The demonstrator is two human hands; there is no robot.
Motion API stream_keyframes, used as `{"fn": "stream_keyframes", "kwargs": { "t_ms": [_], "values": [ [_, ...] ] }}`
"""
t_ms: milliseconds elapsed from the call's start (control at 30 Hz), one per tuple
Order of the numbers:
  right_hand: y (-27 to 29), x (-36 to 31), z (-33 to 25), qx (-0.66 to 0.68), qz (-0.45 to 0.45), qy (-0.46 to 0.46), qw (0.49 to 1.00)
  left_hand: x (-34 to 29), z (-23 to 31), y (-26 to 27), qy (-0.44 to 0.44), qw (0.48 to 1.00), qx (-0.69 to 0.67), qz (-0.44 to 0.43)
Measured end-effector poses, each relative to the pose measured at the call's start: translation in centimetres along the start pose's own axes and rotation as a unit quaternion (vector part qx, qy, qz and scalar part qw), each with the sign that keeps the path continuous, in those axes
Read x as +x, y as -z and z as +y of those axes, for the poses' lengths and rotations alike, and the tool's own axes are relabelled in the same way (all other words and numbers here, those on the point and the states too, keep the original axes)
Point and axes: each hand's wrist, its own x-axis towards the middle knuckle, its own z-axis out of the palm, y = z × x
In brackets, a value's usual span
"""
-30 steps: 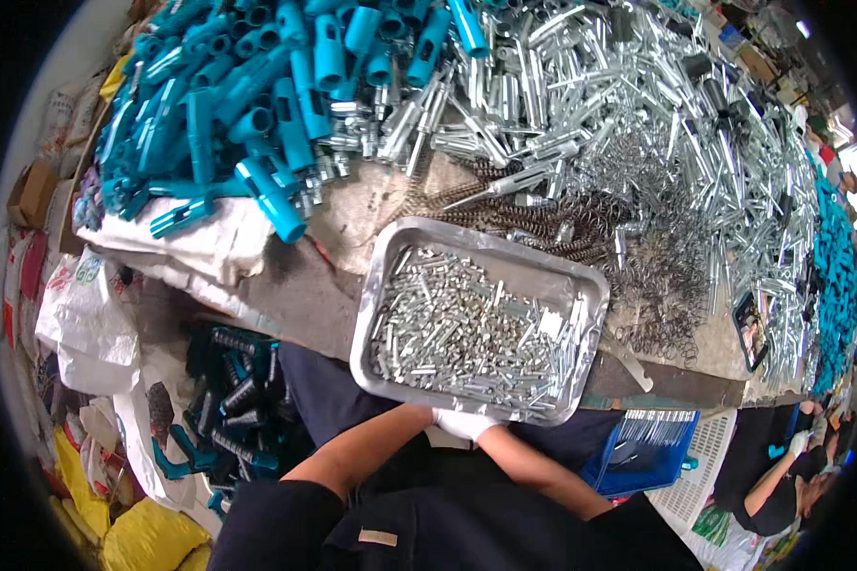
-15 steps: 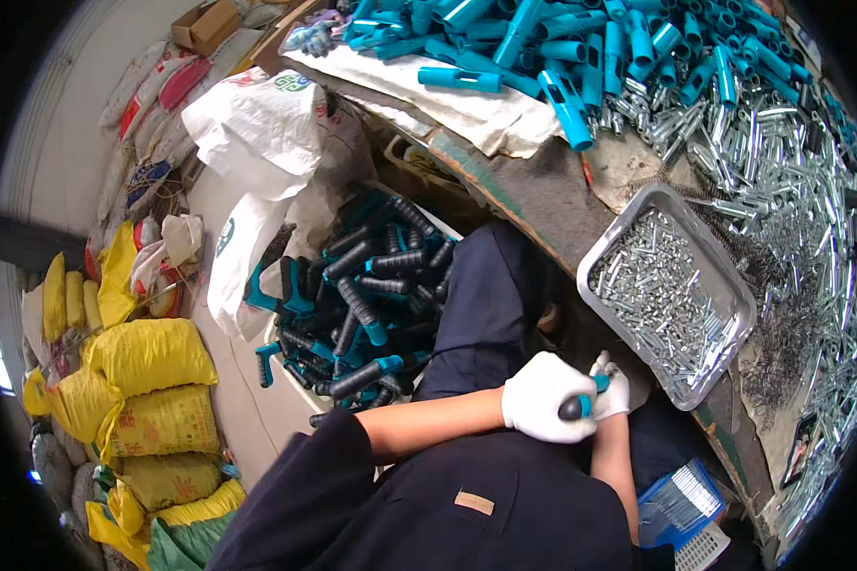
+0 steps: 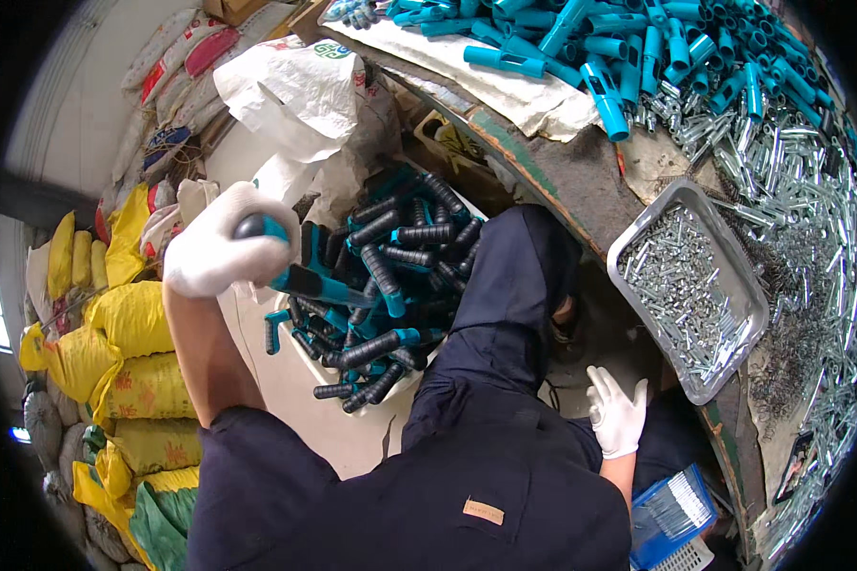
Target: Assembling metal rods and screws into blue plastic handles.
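At the left, my left hand, in a white glove, is closed around a teal handle with a black grip. The grip's rounded black end shows between the fingers; the rest is partly hidden by the glove. Close beside this hand is a pile of similar handles, teal with ribbed black grips, heaped in a pale container. My right hand, also gloved in white, is open with its fingers spread and nothing in it. It is held low at the right, beside the workbench edge.
On the bench at the right stands a metal tray of small metal pins. Teal tubes and shiny metal parts are heaped behind it. A blue box lies at lower right. Yellow sacks stack at left.
My left hand has swung from beside my right hand to the left, next to the pile, carrying the handle. My right hand has let go and opened. The view has shifted slightly.
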Motion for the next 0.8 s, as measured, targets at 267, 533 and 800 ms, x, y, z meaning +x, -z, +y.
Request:
{"fn": "stream_keyframes", "kwargs": {
  "t_ms": [267, 533, 800],
  "values": [
    [-0.7, 0.5, 1.2, -0.240, 0.078, 0.031, 0.967, 5.4, -23.7, -8.1, 0.243, 0.888, 0.229, 0.316],
    [-3.2, -1.0, 0.2, -0.398, -0.049, 0.028, 0.916, 5.7, -27.1, -8.1, 0.236, 0.874, 0.202, 0.374],
    [-5.8, -0.3, 1.5, -0.410, -0.098, -0.029, 0.907, 7.2, -31.8, -8.5, 0.277, 0.821, 0.297, 0.401]
  ]
}}
